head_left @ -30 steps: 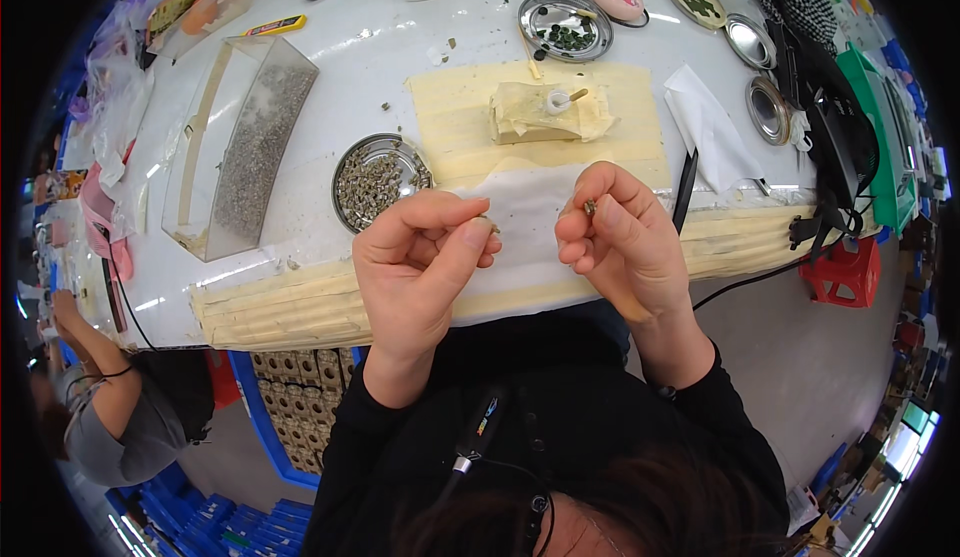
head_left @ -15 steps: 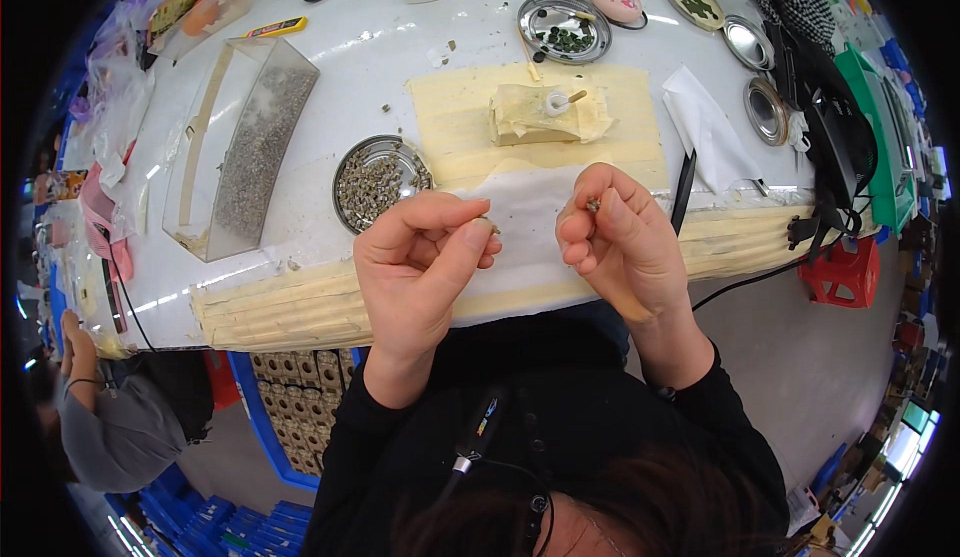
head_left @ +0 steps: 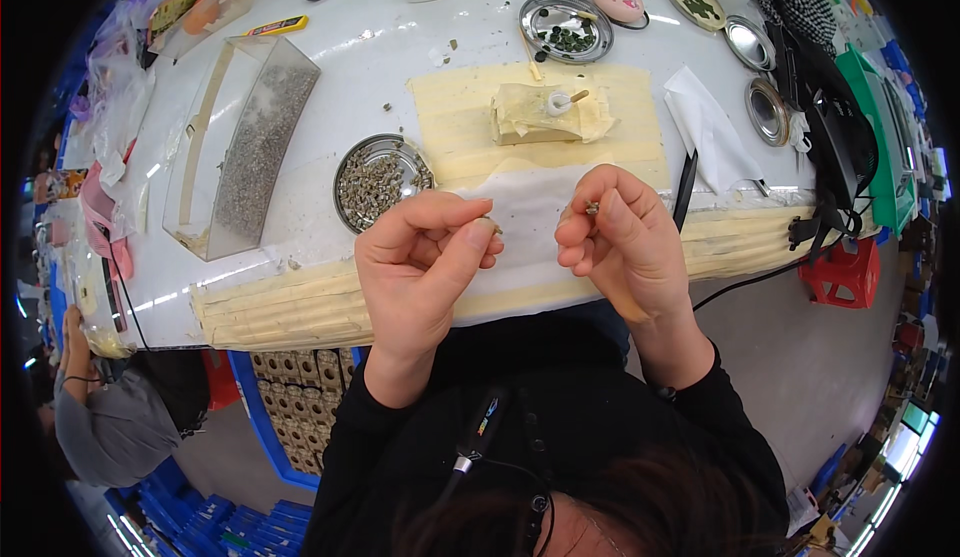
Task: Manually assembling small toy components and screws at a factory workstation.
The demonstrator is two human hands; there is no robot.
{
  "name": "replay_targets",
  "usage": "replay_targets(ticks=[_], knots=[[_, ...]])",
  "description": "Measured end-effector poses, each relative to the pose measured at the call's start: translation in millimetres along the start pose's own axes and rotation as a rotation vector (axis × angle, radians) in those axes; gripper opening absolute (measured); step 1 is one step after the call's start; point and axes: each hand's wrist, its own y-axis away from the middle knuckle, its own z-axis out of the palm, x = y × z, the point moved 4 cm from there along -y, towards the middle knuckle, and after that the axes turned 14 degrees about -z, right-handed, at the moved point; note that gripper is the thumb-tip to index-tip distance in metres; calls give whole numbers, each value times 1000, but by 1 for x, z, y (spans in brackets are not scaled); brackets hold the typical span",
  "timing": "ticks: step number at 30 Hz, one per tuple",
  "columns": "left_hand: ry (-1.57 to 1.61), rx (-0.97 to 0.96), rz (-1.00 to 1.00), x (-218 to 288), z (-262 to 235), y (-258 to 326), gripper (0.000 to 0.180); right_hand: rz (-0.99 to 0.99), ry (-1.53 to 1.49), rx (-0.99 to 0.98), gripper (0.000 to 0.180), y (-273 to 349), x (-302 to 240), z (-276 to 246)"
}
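Note:
Over a white cloth (head_left: pixel 530 219) at the near table edge, my two hands are raised a short way apart. Thumb and forefinger of my left hand (head_left: pixel 418 262) pinch a small metal part (head_left: pixel 496 226), mostly covered by the fingertips. My right hand (head_left: pixel 632 237) is closed too, with a similar small metal part (head_left: pixel 592 208) between thumb and fingers. Just beyond my left hand, a round metal dish (head_left: pixel 347 212) holds many small metal pieces. Past the cloth, a tape-wrapped block (head_left: pixel 515 129) carries a small white cup (head_left: pixel 558 105) with a stick in it.
A clear bin (head_left: pixel 205 247) of small grey parts stands at left. Farther back is a metal plate (head_left: pixel 530 19) with dark green pieces. Folded white paper (head_left: pixel 705 127) lies at right. A blue crate (head_left: pixel 262 422) of metal blocks is below the table; another person's sleeve (head_left: pixel 115 437) shows at left.
My hands stay almost still, both keeping their pinch. At the far left, the other person's arm has shifted slightly.

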Motion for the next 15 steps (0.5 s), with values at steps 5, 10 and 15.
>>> replay_targets(ticks=[5, 10, 15], knots=[[-4, 4, -5, 0, 0, 0, 15, 2, 35, -10, 23, 0, -1, 1], [2, 3, -1, 0, 0, 0, 15, -5, 92, -28, 25, 0, -1, 3], [11, 9, 3, 1, 1, 1, 15, 8, 146, -35, 25, 0, -2, 5]])
